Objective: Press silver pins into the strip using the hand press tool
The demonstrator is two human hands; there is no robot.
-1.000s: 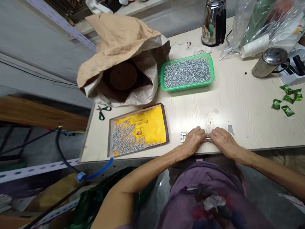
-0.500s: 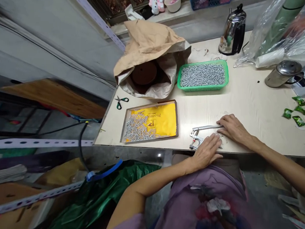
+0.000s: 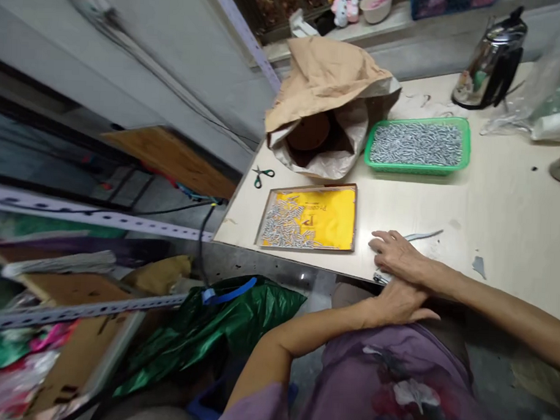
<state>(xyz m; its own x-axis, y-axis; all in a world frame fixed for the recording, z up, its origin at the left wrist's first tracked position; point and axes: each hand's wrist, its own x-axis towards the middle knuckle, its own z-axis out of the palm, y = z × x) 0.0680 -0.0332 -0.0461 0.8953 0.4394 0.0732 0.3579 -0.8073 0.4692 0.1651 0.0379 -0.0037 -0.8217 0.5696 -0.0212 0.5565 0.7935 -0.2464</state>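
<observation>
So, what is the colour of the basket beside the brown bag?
The basket is bright green; the head view shows it best.

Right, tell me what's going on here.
One person is handling a partly hidden metal piece by the near edge of the table. The right hand overlaps the left hand, hiding their grip. A shallow tray of small silvery parts lies to the left; a green basket full of more stands farther back.

- The table [image 3: 510,206] is brightly lit, a pale sheen reflected from it.
- The inside of the paper bag [image 3: 333,62] and the floor [image 3: 278,274] are left dim.
- Highlights are caught on the metal kettle [image 3: 489,64].
- The metal tool [image 3: 425,236] is softened slightly by blur; the left edge is smeared and stretched.
</observation>
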